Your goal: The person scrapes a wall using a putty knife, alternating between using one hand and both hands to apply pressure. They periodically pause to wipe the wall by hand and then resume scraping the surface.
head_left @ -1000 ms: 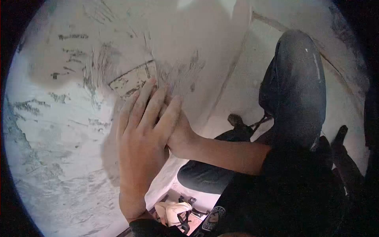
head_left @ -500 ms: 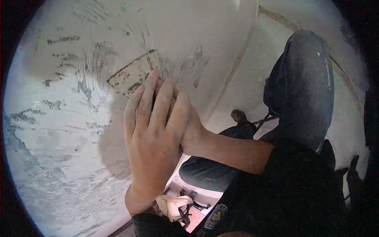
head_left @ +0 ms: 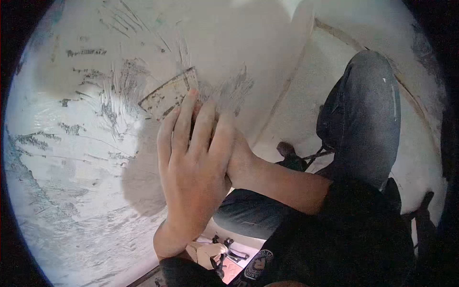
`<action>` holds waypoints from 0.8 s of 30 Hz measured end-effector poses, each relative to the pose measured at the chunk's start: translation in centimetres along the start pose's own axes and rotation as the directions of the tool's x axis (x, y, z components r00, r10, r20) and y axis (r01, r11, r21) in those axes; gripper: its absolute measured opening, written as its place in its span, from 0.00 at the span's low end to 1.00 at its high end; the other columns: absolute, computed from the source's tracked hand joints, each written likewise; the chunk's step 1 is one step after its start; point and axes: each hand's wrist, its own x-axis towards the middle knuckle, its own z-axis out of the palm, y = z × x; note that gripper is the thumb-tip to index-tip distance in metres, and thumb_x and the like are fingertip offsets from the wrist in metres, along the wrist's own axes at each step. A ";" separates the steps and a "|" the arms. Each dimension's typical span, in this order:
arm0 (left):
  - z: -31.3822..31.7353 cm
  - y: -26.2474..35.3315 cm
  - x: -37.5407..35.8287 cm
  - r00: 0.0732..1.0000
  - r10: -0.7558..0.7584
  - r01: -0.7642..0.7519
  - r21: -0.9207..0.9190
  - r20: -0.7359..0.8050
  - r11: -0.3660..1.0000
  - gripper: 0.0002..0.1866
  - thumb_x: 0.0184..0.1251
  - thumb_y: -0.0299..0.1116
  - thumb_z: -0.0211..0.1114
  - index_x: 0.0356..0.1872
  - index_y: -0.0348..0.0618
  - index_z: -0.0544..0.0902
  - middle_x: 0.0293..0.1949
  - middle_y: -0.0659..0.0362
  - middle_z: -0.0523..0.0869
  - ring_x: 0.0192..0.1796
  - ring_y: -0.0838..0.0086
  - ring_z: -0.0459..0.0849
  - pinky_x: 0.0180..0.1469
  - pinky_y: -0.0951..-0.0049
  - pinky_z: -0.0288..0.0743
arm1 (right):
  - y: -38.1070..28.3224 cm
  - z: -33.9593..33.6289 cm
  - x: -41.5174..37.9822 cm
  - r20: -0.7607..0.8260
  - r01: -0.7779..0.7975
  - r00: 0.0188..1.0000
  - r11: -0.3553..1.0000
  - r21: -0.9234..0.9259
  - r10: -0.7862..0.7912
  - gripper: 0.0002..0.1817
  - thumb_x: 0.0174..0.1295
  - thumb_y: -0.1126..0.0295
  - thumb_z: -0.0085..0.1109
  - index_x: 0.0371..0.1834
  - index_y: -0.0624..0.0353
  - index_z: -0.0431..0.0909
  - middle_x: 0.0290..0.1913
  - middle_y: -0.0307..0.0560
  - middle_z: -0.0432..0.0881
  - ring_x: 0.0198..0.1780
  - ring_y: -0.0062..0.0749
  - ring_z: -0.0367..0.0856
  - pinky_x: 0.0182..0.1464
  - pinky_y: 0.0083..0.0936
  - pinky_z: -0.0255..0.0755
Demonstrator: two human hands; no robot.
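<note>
A wide flat scraper blade point(head_left: 165, 98), smeared with pale filler and dark specks, lies against the pale, patchy surface point(head_left: 95, 158). My right hand point(head_left: 240, 152) is closed at the near end of the scraper; its fingers and the handle are mostly hidden. Over it lies my left hand point(head_left: 193, 158), back towards me, with its fingers stretched out and slightly apart. One left fingertip reaches the blade's edge. The left thumb is out of sight.
A bent knee in dark trousers point(head_left: 366, 110) rises at the right, over a pale floor with a brown seam point(head_left: 287, 88). Dark thin supports point(head_left: 318, 154) stand near it. Beige and black items point(head_left: 210, 253) lie below my left wrist.
The whole view has shifted a little, so surface marks, hands and scraper appear farther right and lower. Both hands keep the same hold, and the blade has barely moved against the surface.
</note>
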 end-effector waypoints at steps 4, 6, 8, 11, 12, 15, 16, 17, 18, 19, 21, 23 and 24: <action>0.0 0.7 -1.0 0.999 -0.043 0.043 -0.020 0.018 0.999 0.19 0.53 0.31 0.62 0.49 0.41 0.79 0.56 0.51 0.81 0.69 0.52 0.73 0.69 0.50 0.64 | -1.3 0.3 0.0 -0.028 -0.182 0.982 0.976 0.122 0.186 0.24 0.79 0.56 0.45 0.71 0.57 0.62 0.63 0.47 0.72 0.64 0.31 0.72 0.67 0.32 0.67; 0.8 -0.1 0.5 0.999 -0.034 0.033 -0.025 -0.022 0.999 0.24 0.47 0.30 0.67 0.50 0.44 0.80 0.59 0.54 0.80 0.71 0.54 0.71 0.72 0.49 0.60 | -2.9 0.5 0.4 -0.086 -0.220 0.969 0.965 0.143 0.233 0.23 0.79 0.55 0.44 0.70 0.56 0.64 0.62 0.48 0.74 0.62 0.32 0.74 0.65 0.32 0.70; 1.1 -0.2 0.4 0.999 -0.045 0.044 -0.037 -0.030 0.998 0.29 0.40 0.29 0.73 0.52 0.46 0.80 0.62 0.57 0.80 0.73 0.56 0.70 0.74 0.48 0.57 | -2.8 0.4 -0.1 -0.119 -0.260 0.953 0.952 0.160 0.280 0.23 0.79 0.55 0.43 0.69 0.56 0.65 0.61 0.48 0.74 0.61 0.32 0.74 0.64 0.33 0.71; 1.1 0.2 0.1 0.998 -0.056 0.055 -0.027 -0.025 0.998 0.27 0.43 0.31 0.72 0.51 0.47 0.80 0.60 0.57 0.80 0.72 0.57 0.71 0.74 0.49 0.57 | -2.2 0.5 -0.4 -0.015 -0.118 0.993 0.992 0.040 0.119 0.26 0.79 0.55 0.39 0.74 0.56 0.57 0.68 0.50 0.67 0.70 0.38 0.66 0.71 0.36 0.63; 1.7 0.1 0.9 0.997 -0.037 0.031 -0.089 -0.070 0.996 0.25 0.47 0.32 0.71 0.51 0.48 0.80 0.59 0.57 0.81 0.70 0.57 0.72 0.73 0.49 0.58 | -2.8 0.1 -0.2 0.010 -0.119 0.993 0.993 0.013 0.119 0.26 0.79 0.54 0.39 0.74 0.56 0.57 0.68 0.50 0.67 0.70 0.38 0.66 0.71 0.36 0.63; 2.9 0.8 1.9 0.996 -0.091 0.090 -0.180 0.000 0.980 0.18 0.58 0.36 0.63 0.51 0.49 0.82 0.55 0.56 0.82 0.64 0.59 0.76 0.72 0.50 0.60 | -4.8 -2.0 -1.0 0.207 -0.262 0.940 0.962 -0.074 0.272 0.26 0.79 0.54 0.38 0.74 0.56 0.58 0.67 0.50 0.68 0.69 0.38 0.67 0.71 0.36 0.64; 3.6 1.1 2.0 0.995 0.001 -0.015 -0.137 -0.099 0.991 0.15 0.63 0.38 0.60 0.49 0.48 0.82 0.51 0.56 0.84 0.60 0.61 0.78 0.71 0.50 0.62 | -5.2 -2.5 0.1 0.323 -0.340 0.876 0.934 -0.113 0.358 0.26 0.79 0.54 0.38 0.73 0.57 0.58 0.67 0.50 0.68 0.69 0.38 0.68 0.70 0.36 0.64; 4.0 1.7 2.2 0.971 0.006 -0.038 -0.129 -0.237 0.991 0.12 0.62 0.37 0.61 0.45 0.48 0.82 0.47 0.57 0.84 0.57 0.62 0.79 0.69 0.53 0.64 | -5.5 -3.2 2.2 0.443 -0.423 0.778 0.892 -0.156 0.446 0.26 0.79 0.54 0.38 0.73 0.57 0.58 0.67 0.50 0.68 0.69 0.38 0.68 0.70 0.36 0.64; 6.2 3.1 3.0 0.990 -0.027 0.016 -0.078 -0.139 0.997 0.12 0.60 0.39 0.62 0.44 0.49 0.82 0.46 0.58 0.84 0.55 0.62 0.79 0.68 0.56 0.66 | -5.4 -4.5 2.0 0.544 -0.498 0.654 0.841 -0.212 0.525 0.26 0.79 0.54 0.38 0.73 0.57 0.58 0.67 0.50 0.68 0.68 0.38 0.68 0.70 0.36 0.64; 11.6 6.1 6.1 0.941 -0.247 0.226 -0.111 -0.231 0.968 0.14 0.58 0.40 0.64 0.44 0.49 0.81 0.47 0.59 0.84 0.55 0.63 0.78 0.66 0.60 0.66 | -6.5 -8.7 -0.3 0.622 -0.556 0.519 0.784 -0.275 0.586 0.26 0.79 0.54 0.38 0.73 0.57 0.58 0.67 0.50 0.69 0.68 0.38 0.68 0.70 0.36 0.65; 14.2 2.6 7.6 0.934 -0.280 0.284 -0.015 -0.222 0.959 0.17 0.64 0.40 0.63 0.51 0.46 0.79 0.50 0.60 0.83 0.57 0.63 0.78 0.67 0.58 0.65 | -13.8 -23.5 3.5 0.695 -0.636 0.270 0.665 -0.391 0.667 0.26 0.79 0.54 0.37 0.73 0.57 0.59 0.66 0.50 0.69 0.67 0.38 0.69 0.70 0.36 0.65; 23.2 7.5 16.7 0.816 -0.554 0.561 0.466 -0.168 0.684 0.39 0.73 0.50 0.61 0.76 0.40 0.56 0.74 0.48 0.63 0.72 0.59 0.68 0.75 0.56 0.62 | -11.7 -23.8 8.2 0.691 -0.691 0.097 0.548 -0.471 0.716 0.26 0.79 0.54 0.37 0.73 0.58 0.59 0.66 0.50 0.69 0.67 0.38 0.69 0.69 0.36 0.65; 22.9 7.1 16.6 0.779 -0.604 0.600 0.475 -0.166 0.643 0.39 0.73 0.50 0.61 0.76 0.40 0.56 0.74 0.48 0.63 0.72 0.59 0.68 0.75 0.56 0.62 | -13.0 -25.8 8.8 0.690 -0.704 0.046 0.514 -0.491 0.722 0.26 0.79 0.54 0.37 0.73 0.58 0.59 0.66 0.50 0.69 0.67 0.38 0.70 0.69 0.36 0.66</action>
